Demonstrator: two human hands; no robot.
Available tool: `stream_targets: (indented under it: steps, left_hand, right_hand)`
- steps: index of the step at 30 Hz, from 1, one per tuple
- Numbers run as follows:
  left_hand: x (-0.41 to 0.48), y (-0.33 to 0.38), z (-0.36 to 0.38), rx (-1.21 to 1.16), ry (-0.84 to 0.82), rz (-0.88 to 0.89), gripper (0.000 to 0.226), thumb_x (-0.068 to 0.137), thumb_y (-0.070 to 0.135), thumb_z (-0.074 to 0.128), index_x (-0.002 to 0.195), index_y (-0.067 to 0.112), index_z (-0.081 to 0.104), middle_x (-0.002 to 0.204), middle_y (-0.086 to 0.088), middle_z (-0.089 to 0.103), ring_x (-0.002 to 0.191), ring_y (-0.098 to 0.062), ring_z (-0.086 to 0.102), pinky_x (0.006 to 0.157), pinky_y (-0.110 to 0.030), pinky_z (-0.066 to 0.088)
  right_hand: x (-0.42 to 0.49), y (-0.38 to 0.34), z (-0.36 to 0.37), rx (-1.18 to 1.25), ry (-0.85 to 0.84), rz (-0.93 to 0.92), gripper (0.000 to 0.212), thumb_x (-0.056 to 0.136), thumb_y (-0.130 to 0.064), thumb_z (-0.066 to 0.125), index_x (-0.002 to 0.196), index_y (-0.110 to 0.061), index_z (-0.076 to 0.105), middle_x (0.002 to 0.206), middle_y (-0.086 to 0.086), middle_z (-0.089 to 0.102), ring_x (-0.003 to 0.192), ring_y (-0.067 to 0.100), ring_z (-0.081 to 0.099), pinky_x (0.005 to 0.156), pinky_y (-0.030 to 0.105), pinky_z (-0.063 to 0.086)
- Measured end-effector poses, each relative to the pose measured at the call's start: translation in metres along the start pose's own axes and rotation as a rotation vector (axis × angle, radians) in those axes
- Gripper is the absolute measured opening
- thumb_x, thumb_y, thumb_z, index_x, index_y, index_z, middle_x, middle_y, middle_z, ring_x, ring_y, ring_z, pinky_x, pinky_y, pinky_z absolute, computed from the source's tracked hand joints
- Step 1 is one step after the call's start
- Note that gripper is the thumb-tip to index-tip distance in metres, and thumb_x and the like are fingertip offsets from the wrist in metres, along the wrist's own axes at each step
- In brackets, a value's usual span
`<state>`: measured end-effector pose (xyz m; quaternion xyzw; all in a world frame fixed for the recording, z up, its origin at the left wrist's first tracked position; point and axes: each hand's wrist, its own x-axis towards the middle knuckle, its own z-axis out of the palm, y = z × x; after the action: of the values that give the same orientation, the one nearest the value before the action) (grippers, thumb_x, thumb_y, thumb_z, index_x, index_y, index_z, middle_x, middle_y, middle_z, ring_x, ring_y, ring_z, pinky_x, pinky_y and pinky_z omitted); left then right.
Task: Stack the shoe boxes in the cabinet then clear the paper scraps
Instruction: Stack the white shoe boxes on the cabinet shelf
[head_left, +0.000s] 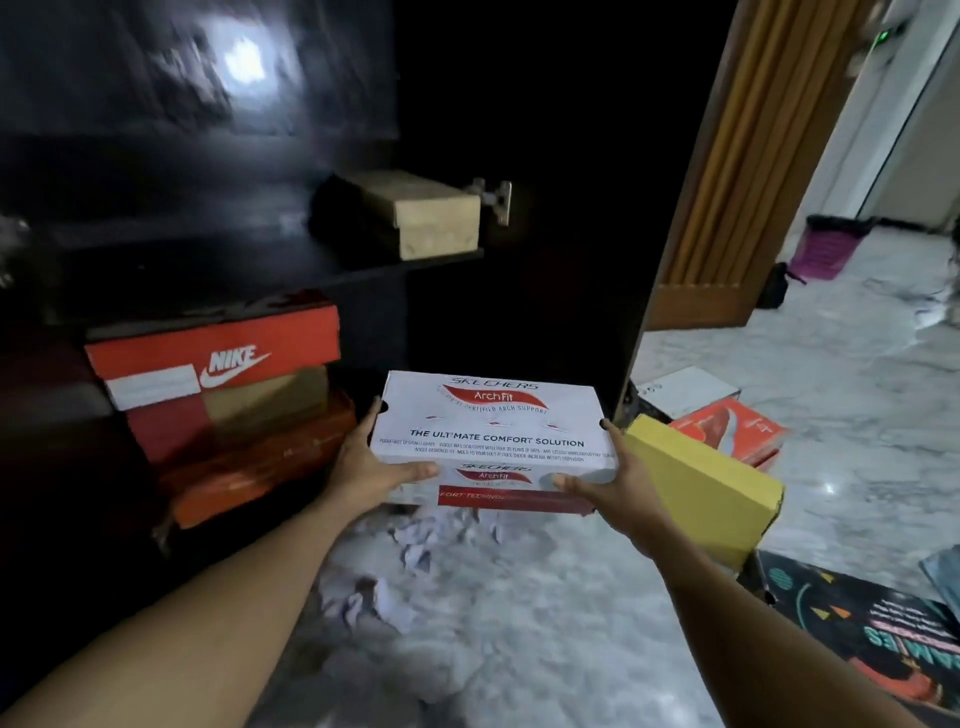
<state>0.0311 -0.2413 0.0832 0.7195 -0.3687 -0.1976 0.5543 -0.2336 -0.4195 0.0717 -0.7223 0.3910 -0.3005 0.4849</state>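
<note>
I hold a white Skechers shoe box (493, 431) in the air in front of the dark cabinet (208, 260). My left hand (374, 467) grips its left end and my right hand (602, 483) grips its right end, thumbs on the lid. On the cabinet's lower shelf an orange Nike box (218, 358) tops a brown box (270, 400) and an orange box (260, 462). A tan box (415, 213) sits on the shelf above. White paper scraps (395, 571) lie on the marble floor under the held box.
On the floor to the right lie a yellow box (701, 488), an orange-red box (727, 431), a white box (685, 389) and a dark patterned box (857, 623). The open cabinet door edge (639, 312) stands right of the held box. A purple bin (831, 249) sits farther back.
</note>
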Motion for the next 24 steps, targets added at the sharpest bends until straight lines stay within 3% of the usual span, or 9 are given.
stream_targets:
  steps: [3,7,9,11,13,16,18,20,24]
  left_hand:
    - [0.020,0.058,-0.025,0.000,0.031,0.146,0.106,0.061,0.000,0.092,0.151,0.010,0.037,0.103,0.022,0.060,0.080,0.028,0.055,0.070,0.004,0.040]
    - [0.044,0.128,-0.055,0.002,0.073,0.240,0.095,0.064,0.006,0.092,0.146,0.014,0.044,0.100,0.030,0.057,0.080,0.029,0.053,0.070,0.005,0.041]
    - [0.054,0.157,-0.066,0.020,0.119,0.282,0.084,0.066,0.008,0.091,0.140,0.014,0.050,0.100,0.027,0.059,0.080,0.025,0.054,0.067,0.004,0.041]
    - [0.067,0.178,-0.073,0.033,0.173,0.290,0.075,0.068,0.013,0.091,0.133,0.016,0.056,0.106,0.014,0.066,0.091,0.010,0.062,0.065,0.001,0.043]
    - [0.079,0.196,-0.075,0.049,0.260,0.298,0.078,0.067,0.027,0.092,0.135,0.019,0.056,0.116,0.004,0.063,0.111,-0.012,0.063,0.077,-0.011,0.048]
    - [0.101,0.212,-0.072,0.069,0.416,0.240,0.102,0.069,0.042,0.088,0.154,0.020,0.035,0.137,-0.009,0.043,0.130,-0.024,0.045,0.105,-0.037,0.043]
    - [0.119,0.217,-0.068,0.032,0.427,0.227,0.106,0.073,0.045,0.084,0.157,0.021,0.025,0.140,-0.011,0.044,0.132,-0.027,0.046,0.108,-0.043,0.044]
    - [0.135,0.218,-0.063,-0.004,0.383,0.237,0.095,0.080,0.041,0.080,0.156,0.022,0.028,0.139,-0.010,0.050,0.128,-0.027,0.052,0.102,-0.041,0.049]
    - [0.157,0.212,-0.056,-0.012,0.242,0.236,0.076,0.093,0.033,0.069,0.156,0.021,0.028,0.141,-0.008,0.052,0.124,-0.022,0.054,0.093,-0.027,0.045]
  right_hand:
    - [0.008,-0.058,-0.012,0.020,0.042,-0.083,0.109,0.063,-0.033,0.092,0.151,-0.030,0.028,0.128,0.000,0.057,0.104,0.011,0.062,0.086,0.039,0.059]
    - [0.018,-0.128,-0.025,-0.057,0.147,-0.242,0.104,0.068,-0.042,0.088,0.151,-0.029,0.026,0.128,0.000,0.052,0.111,0.021,0.058,0.084,0.036,0.057]
    - [0.022,-0.156,-0.030,-0.031,0.166,-0.289,0.098,0.072,-0.037,0.086,0.150,-0.029,0.027,0.123,-0.003,0.054,0.107,0.019,0.060,0.075,0.033,0.059]
    - [0.028,-0.179,-0.032,-0.004,0.195,-0.339,0.092,0.071,-0.039,0.086,0.145,-0.031,0.032,0.120,-0.005,0.061,0.103,0.015,0.064,0.076,0.036,0.061]
    - [0.037,-0.197,-0.031,-0.006,0.244,-0.365,0.087,0.070,-0.044,0.086,0.140,-0.032,0.036,0.118,-0.006,0.064,0.100,0.013,0.065,0.075,0.034,0.060]
    - [0.052,-0.216,-0.020,-0.016,0.342,-0.378,0.091,0.074,-0.040,0.085,0.146,-0.026,0.032,0.120,-0.002,0.060,0.099,0.012,0.061,0.073,0.024,0.052]
    - [0.066,-0.222,-0.010,-0.012,0.400,-0.363,0.100,0.071,-0.044,0.086,0.150,-0.027,0.027,0.127,0.003,0.056,0.108,0.019,0.059,0.085,0.034,0.055]
    - [0.082,-0.224,0.001,0.011,0.408,-0.348,0.106,0.068,-0.049,0.086,0.151,-0.032,0.022,0.132,0.005,0.053,0.115,0.024,0.058,0.096,0.046,0.054]
    - [0.112,-0.232,0.020,0.053,0.361,-0.336,0.100,0.072,-0.040,0.086,0.148,-0.037,0.021,0.132,0.008,0.052,0.107,0.024,0.063,0.089,0.047,0.058]
